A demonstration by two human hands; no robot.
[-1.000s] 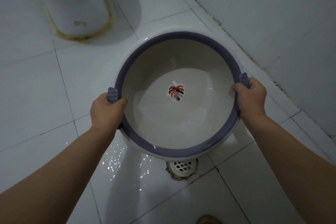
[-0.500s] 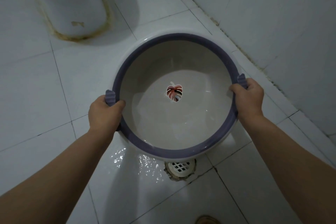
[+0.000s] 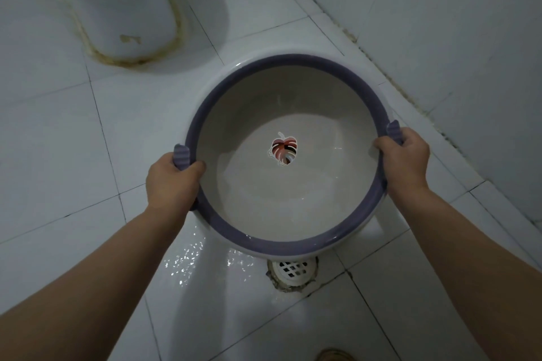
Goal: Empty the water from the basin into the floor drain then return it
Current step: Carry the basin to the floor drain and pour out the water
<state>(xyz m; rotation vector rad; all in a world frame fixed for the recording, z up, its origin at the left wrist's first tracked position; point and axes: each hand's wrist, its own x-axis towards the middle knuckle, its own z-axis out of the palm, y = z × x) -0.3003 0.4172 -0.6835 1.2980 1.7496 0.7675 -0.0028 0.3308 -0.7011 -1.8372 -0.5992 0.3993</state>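
Basin (image 3: pixel 293 199) barely shifted | mouth up, near rim over drain (image 3: pixel 293 268) | both hands clamped on rim

Both bare forearms reach up into the frame from the lower corners, the left from the lower left, the right from the lower right, converging toward the middle. The left hand (image 3: pixel 173 182) sits left of centre, knuckles up, its fingers (image 3: pixel 195 168) curled closed over the rim of the basin (image 3: pixel 293 205) beside a ribbed tab. The right hand (image 3: pixel 406 161) sits at the right of centre, slightly higher in the frame, likewise clamped on the opposite rim, thumb inside the edge.
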